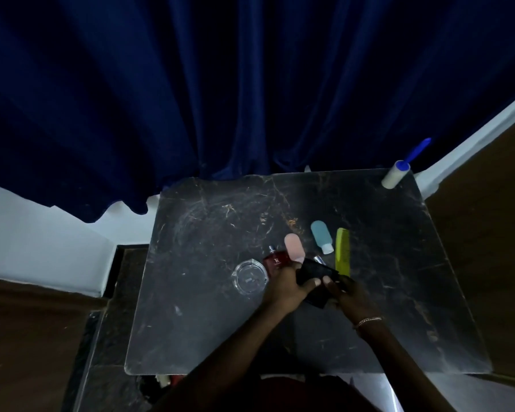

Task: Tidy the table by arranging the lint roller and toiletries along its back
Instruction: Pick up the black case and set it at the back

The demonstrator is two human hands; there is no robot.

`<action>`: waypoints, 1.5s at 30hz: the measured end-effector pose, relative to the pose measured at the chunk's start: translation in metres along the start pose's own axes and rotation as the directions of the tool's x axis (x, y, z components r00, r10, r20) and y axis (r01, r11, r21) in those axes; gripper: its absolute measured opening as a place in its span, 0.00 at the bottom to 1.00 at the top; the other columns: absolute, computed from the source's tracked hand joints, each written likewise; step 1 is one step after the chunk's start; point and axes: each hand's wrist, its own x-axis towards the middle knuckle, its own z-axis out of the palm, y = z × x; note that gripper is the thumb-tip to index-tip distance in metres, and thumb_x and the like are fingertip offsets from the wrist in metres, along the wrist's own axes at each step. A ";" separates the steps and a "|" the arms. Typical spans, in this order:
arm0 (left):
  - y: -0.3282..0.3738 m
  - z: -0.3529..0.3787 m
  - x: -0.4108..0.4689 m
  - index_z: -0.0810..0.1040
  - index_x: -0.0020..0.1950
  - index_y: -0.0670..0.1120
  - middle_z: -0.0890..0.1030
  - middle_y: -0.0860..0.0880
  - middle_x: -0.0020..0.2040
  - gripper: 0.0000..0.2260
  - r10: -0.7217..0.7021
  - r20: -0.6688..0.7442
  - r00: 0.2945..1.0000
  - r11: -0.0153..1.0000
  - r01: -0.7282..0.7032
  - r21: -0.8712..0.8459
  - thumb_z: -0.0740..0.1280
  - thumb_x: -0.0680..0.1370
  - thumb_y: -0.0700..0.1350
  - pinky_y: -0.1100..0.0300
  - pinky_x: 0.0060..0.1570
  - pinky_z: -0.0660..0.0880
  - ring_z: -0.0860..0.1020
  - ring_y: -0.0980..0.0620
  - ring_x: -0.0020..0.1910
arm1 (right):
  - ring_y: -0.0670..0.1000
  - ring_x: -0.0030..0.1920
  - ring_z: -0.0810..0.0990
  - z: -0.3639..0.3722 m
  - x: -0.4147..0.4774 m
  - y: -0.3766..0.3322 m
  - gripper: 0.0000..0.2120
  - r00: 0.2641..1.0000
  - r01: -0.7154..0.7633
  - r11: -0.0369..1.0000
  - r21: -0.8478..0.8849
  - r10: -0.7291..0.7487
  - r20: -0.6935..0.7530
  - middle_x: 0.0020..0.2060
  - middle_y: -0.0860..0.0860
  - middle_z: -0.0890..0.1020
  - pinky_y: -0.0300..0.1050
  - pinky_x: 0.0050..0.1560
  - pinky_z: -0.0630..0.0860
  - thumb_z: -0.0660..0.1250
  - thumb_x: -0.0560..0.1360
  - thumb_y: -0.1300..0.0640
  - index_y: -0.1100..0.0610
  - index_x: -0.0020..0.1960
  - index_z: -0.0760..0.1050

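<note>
A white lint roller (396, 174) with a blue handle stands at the back right corner of the dark marble table (208, 292). Near the middle lie a pink tube (294, 248), a blue-green tube (321, 236) and a yellow-green comb (342, 254). A dark red perfume bottle (275, 261) lies beside the pink tube. My left hand (289, 285) and my right hand (350, 295) both grip a black object (315, 273) just in front of the tubes; what it is cannot be told.
A clear glass ashtray (249, 280) sits left of my left hand. A dark blue curtain (220, 99) hangs behind the table. Brown panels flank the table on both sides.
</note>
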 end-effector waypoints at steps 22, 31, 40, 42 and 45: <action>-0.135 -0.261 0.051 0.70 0.72 0.43 0.78 0.44 0.67 0.35 -0.060 -0.324 0.944 0.972 -0.019 -0.236 0.80 0.68 0.35 0.44 0.66 0.77 0.80 0.46 0.64 | 0.35 0.47 0.83 0.243 0.093 -0.206 0.32 0.891 0.358 0.932 -0.064 -0.320 0.323 0.57 0.55 0.83 0.26 0.48 0.76 0.75 0.69 0.72 0.63 0.71 0.70; -0.185 -0.308 0.113 0.53 0.79 0.56 0.74 0.49 0.71 0.44 -0.109 -0.368 0.923 0.975 0.028 -0.220 0.66 0.65 0.63 0.50 0.68 0.74 0.76 0.50 0.66 | 0.58 0.61 0.82 0.334 0.180 -0.232 0.35 0.854 0.460 0.874 -0.156 -0.388 0.346 0.64 0.57 0.79 0.60 0.64 0.77 0.75 0.70 0.67 0.56 0.73 0.65; -0.218 -0.316 0.144 0.51 0.80 0.46 0.74 0.42 0.71 0.41 -0.072 -0.339 0.938 0.984 0.010 -0.180 0.73 0.75 0.42 0.58 0.58 0.70 0.76 0.44 0.68 | 0.57 0.61 0.81 0.363 0.213 -0.230 0.35 0.871 0.428 0.891 -0.153 -0.362 0.332 0.63 0.54 0.79 0.61 0.64 0.77 0.75 0.69 0.67 0.54 0.72 0.66; -0.221 -0.317 0.150 0.52 0.79 0.46 0.74 0.41 0.70 0.39 -0.061 -0.346 0.936 0.988 0.006 -0.157 0.73 0.75 0.38 0.60 0.58 0.70 0.76 0.44 0.67 | 0.55 0.60 0.82 0.365 0.217 -0.230 0.35 0.874 0.427 0.890 -0.162 -0.360 0.326 0.62 0.52 0.79 0.59 0.64 0.78 0.74 0.70 0.67 0.54 0.72 0.66; -0.223 -0.318 0.154 0.53 0.78 0.46 0.74 0.41 0.69 0.38 -0.052 -0.337 0.940 0.988 0.000 -0.154 0.73 0.75 0.38 0.59 0.58 0.71 0.76 0.45 0.66 | 0.54 0.59 0.82 0.364 0.220 -0.233 0.35 0.875 0.429 0.886 -0.175 -0.361 0.322 0.60 0.50 0.79 0.57 0.64 0.78 0.76 0.69 0.66 0.54 0.73 0.67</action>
